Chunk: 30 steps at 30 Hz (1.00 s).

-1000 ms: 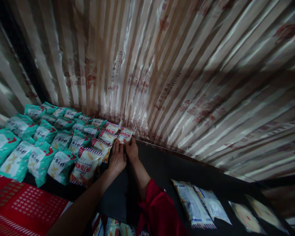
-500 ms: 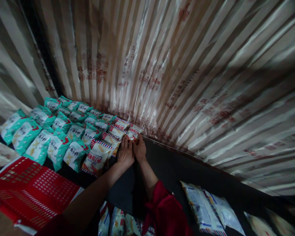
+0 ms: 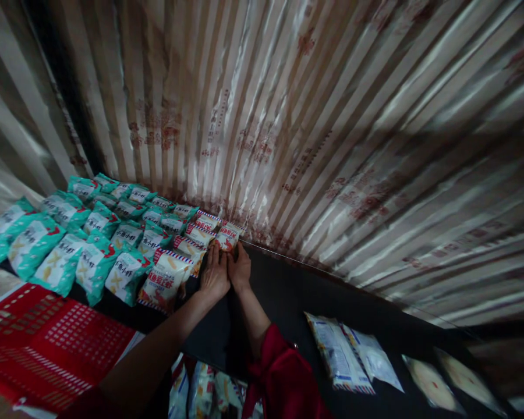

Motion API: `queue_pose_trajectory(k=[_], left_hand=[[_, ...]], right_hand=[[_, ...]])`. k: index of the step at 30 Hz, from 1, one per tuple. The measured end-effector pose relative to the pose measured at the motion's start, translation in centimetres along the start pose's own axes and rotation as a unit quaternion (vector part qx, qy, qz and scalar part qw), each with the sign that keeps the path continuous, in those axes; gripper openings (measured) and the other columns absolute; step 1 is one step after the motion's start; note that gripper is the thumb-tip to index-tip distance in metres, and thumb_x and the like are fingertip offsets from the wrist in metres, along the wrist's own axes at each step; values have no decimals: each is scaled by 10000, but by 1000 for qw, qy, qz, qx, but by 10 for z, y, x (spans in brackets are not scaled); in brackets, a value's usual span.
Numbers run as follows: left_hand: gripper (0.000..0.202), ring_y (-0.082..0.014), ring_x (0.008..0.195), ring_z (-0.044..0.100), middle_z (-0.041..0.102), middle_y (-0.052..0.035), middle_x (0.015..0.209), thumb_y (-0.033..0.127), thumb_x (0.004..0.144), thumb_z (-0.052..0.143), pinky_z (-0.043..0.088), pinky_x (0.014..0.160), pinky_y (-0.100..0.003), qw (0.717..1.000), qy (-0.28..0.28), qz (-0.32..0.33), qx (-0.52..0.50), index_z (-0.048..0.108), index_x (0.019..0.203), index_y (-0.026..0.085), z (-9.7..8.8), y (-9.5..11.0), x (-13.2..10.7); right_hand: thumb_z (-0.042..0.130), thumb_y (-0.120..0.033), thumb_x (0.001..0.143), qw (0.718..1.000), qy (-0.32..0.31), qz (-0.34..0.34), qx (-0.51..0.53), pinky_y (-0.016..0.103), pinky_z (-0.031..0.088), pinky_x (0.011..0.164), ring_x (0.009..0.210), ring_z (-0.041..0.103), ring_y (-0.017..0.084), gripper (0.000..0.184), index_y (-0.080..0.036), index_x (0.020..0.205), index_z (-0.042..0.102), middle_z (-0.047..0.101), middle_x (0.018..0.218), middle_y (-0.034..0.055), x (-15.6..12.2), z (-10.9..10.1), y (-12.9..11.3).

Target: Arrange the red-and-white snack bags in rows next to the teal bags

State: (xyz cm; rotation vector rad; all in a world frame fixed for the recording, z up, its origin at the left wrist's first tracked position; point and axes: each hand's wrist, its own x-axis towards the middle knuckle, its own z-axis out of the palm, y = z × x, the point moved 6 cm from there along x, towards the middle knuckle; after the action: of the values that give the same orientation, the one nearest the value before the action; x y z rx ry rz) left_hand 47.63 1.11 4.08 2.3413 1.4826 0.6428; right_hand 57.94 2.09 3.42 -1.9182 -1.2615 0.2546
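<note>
Both hands meet at the lower part of a small white-and-red snack bag [image 3: 226,237] with a striped top edge, near the back of the black shelf [image 3: 279,285]. My left hand [image 3: 216,276] has its fingers close together on the bag's lower left side, its thumb hidden. Curled at the lower right side of the same bag is my right hand [image 3: 240,266]. To the left stand similar snack bags in a row, the front one [image 3: 166,279] larger in view. Rows of teal snack bags [image 3: 89,265] fill the shelf further left.
A red perforated basket [image 3: 56,343] is at the lower left. Below my forearms are more snack bags [image 3: 201,390]. Flat packets [image 3: 340,355] and round pale packs [image 3: 432,381] lie on the right. A pleated, printed sheet [image 3: 262,116] hangs behind the shelf.
The view has shifted, so the shelf and bags appear further left. My hands stay at the same bag, now slightly lower on it, and more of its front shows.
</note>
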Motion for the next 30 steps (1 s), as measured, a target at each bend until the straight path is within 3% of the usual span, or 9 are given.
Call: queue_pose_trajectory(k=[5,8,12,15,18,21,24,27,30], left_hand=[[465,-329,1373,260,351,-219,1447,179,818,449,328,1077,-459,1000,-6,19,-5,481,1263,50,7,8,-20],[459,-336,1366,273,376,-235,1425,163,804,454,338,1071,-466,999,-13,43,-9,501,1243,37,10,14,-36],[456,-309,1364,288,400,-189,1425,124,783,441,344,1074,-459,996,-15,78,-28,522,1229,74,13,28,-57],[442,-304,1360,298,411,-194,1417,130,783,441,343,1078,-451,994,-33,101,-37,539,1208,62,18,49,-69],[451,-283,1355,315,419,-182,1417,123,795,413,358,1072,-430,988,-59,134,-46,532,1226,65,23,83,-81],[470,-267,1351,328,397,-176,1435,132,808,396,352,1080,-397,976,-113,180,-49,515,1257,64,27,120,-97],[493,-255,1360,312,343,-164,1470,150,811,401,337,1090,-373,960,-177,213,-43,492,1288,71,31,151,-115],[520,-242,1373,283,300,-146,1495,150,808,399,316,1102,-362,946,-221,234,-43,461,1321,85,31,173,-130],[553,-234,1384,256,267,-142,1509,143,809,388,285,1116,-352,932,-261,247,-42,414,1359,82,32,189,-141]], right_hand=[[468,-172,780,1000,24,8,-14,386,387,1007,1147,530,259,461,-44,1214,555,589,1222,183,-24,-11,6],[453,-170,783,999,34,8,-21,390,403,994,1144,531,258,437,-52,1186,577,592,1217,180,-44,-21,7],[427,-145,794,998,56,-12,-41,381,410,995,1155,528,230,410,-103,1163,600,606,1209,146,-74,-45,9],[422,-148,808,994,79,-40,-64,373,411,1004,1174,516,212,403,-119,1171,593,580,1251,134,-94,-76,14],[394,-154,837,984,130,-52,-114,404,378,1034,1262,434,225,393,-103,1177,584,511,1336,149,-118,-124,27],[358,-154,865,964,198,-36,-175,459,345,1041,1347,307,249,381,-121,1169,587,428,1413,143,-147,-178,48],[372,-191,875,944,240,5,-225,493,337,1020,1352,278,281,372,-155,1171,595,383,1447,129,-173,-221,80],[436,-297,866,930,259,77,-251,544,344,973,1307,312,350,376,-166,1175,606,423,1411,157,-191,-246,117],[472,-359,848,936,239,107,-236,523,382,933,1238,386,354,404,-164,1173,611,448,1378,180,-199,-247,144]])
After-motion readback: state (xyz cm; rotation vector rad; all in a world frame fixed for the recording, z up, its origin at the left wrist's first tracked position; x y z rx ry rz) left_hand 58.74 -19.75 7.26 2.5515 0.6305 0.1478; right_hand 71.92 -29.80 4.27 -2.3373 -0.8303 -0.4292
